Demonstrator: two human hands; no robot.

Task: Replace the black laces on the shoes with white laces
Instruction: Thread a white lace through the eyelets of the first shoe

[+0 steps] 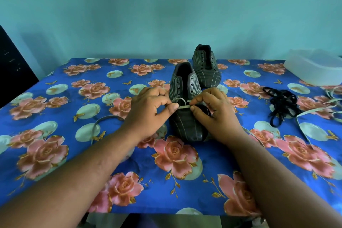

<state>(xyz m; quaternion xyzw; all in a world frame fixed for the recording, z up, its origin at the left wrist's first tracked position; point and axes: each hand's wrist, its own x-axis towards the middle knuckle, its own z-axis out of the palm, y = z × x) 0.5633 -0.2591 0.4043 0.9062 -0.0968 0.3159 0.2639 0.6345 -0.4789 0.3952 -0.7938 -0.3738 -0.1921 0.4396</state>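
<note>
A dark striped shoe [186, 122] stands toe towards me in the middle of the table, its eyelets bare except at the lowest row. A white lace [182, 106] crosses that lowest row. My left hand [149, 111] pinches the lace at the shoe's left side, and my right hand [212, 113] pinches it at the right side. The lace's left tail [103, 120] loops out over the cloth. The second shoe [206, 66] stands behind, unlaced. The black laces [283, 104] lie in a heap to the right.
The table carries a blue cloth with pink roses [55, 153]. Another white lace [314, 111] trails at the right edge, below a translucent plastic tub [314, 68]. A dark object [13, 68] stands at the far left. A teal wall rises behind the table.
</note>
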